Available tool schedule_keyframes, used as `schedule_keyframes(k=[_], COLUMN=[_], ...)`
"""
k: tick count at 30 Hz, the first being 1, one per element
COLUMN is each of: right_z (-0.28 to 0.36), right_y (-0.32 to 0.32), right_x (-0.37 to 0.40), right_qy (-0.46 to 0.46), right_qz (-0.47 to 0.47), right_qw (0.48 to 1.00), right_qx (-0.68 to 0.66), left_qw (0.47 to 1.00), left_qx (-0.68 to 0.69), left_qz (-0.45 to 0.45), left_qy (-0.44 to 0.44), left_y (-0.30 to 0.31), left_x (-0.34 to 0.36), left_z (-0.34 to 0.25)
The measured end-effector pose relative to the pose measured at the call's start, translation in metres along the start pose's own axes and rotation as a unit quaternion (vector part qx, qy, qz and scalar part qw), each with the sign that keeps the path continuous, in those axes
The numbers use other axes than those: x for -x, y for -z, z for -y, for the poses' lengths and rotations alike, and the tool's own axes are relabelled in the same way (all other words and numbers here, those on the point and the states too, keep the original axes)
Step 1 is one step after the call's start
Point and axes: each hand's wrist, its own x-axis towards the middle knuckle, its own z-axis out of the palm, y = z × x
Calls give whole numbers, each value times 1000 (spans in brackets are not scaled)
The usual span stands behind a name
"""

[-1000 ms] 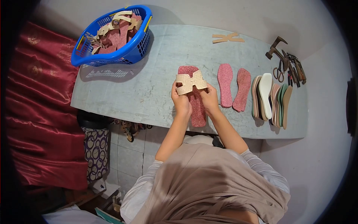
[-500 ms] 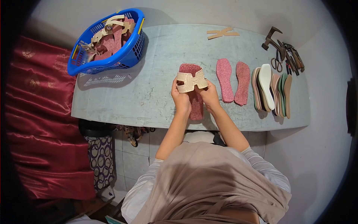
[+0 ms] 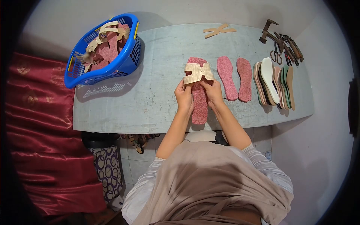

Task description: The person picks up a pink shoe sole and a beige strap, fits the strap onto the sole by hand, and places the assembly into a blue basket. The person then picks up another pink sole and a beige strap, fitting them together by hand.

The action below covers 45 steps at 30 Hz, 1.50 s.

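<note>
A pink speckled insole [image 3: 200,108] lies lengthwise between my hands, with a cream woven-look sandal upper [image 3: 198,76] arched across its front part. My left hand [image 3: 184,96] is closed on the left edge of the insole, just below the upper. On the other side, my right hand [image 3: 214,92] grips the right edge, its thumb near the upper's lower rim. Fingers of both hands are partly hidden beneath the insole. Two more pink insoles, one lighter [image 3: 226,77] and one darker [image 3: 244,78], lie side by side to the right.
A blue basket [image 3: 133,45] at the back left holds pink insoles and cream straps. A tan cross-shaped piece [image 3: 219,31] lies at the table's [image 3: 157,60] far edge. Standing soles [image 3: 268,80] line the right, below a hammer [image 3: 267,32], scissors [image 3: 276,56] and other hand tools.
The insole and upper have turned to face upward more squarely, showing more of the insole's heel end. My hands have shifted slightly right, and the camera view has moved a little.
</note>
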Motion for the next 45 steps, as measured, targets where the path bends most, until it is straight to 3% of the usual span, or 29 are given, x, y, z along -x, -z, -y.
schedule_keyframes(k=[2, 5, 8, 11, 14, 17, 23, 30, 38, 41, 45], right_z=[0, 2, 2, 7, 7, 3, 0, -4, 3, -1, 1], right_y=[3, 8, 10, 10, 11, 11, -1, -5, -11, -7, -8], right_x=[-5, -10, -10, -10, -13, -18, -14, -15, -11, -13, -12], right_qy=[-19, -37, -9, 7, -8, -5, 1, 12, 45, 37, 28], right_qz=[2, 12, 8, 10, 23, 35, -10, -36, -19, -23, -41], right_qw=[1000, 999, 999, 998, 999, 999, 1000, 997, 999, 999, 998], right_qx=[10, 19, 40, 60, 31, 14, 11, -64, 4, -6, 25], left_qw=[999, 996, 992, 992, 997, 1000, 997, 999, 996, 998, 999], left_qx=[22, -47, -113, -106, -13, -9, -62, -45, -77, -11, -52], left_qz=[16, 22, 29, 46, 67, 17, -33, 19, -2, 24, 5], left_qy=[33, 68, 57, 53, 45, -10, 12, -8, 43, 56, 15], left_y=[2, 0, 5, 9, 4, -12, -18, -11, -13, -10, -11], left_x=[-7, -8, -17, -19, -19, -13, -11, -17, -16, -16, -14], left_z=[0, -8, -4, 1, 2, 3, -2, 3, 1, 0, 1])
